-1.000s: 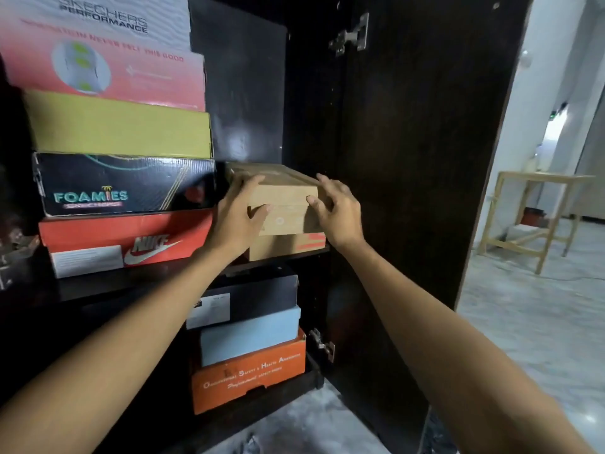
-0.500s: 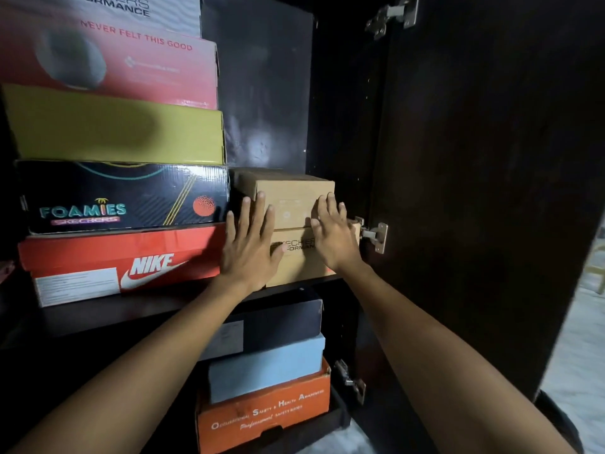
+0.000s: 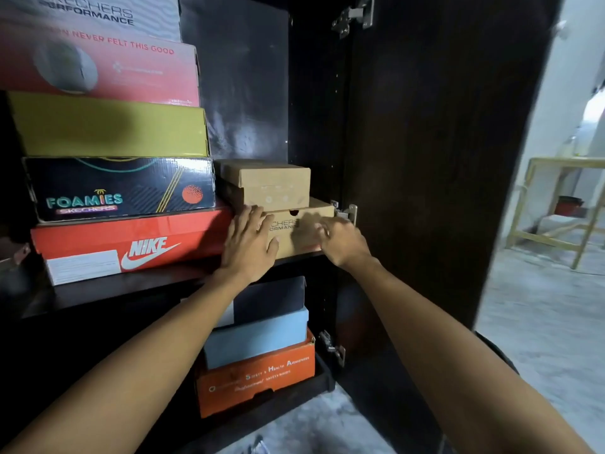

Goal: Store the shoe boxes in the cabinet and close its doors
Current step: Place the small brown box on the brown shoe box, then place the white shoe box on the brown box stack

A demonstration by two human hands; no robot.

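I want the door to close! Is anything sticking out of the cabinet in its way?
Nothing visible blocks it except the person's own arms. Left hand and right hand are at the lower brown box, which sits on the shelf beside the open door.

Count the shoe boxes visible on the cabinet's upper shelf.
7. Left stack: Nike, Foamies, yellow, pink, grey Skechers. Right: two brown boxes, small on large. Others may be hidden behind.

Red Nike box (image 3: 131, 247) — plain yellow box (image 3: 108, 132)
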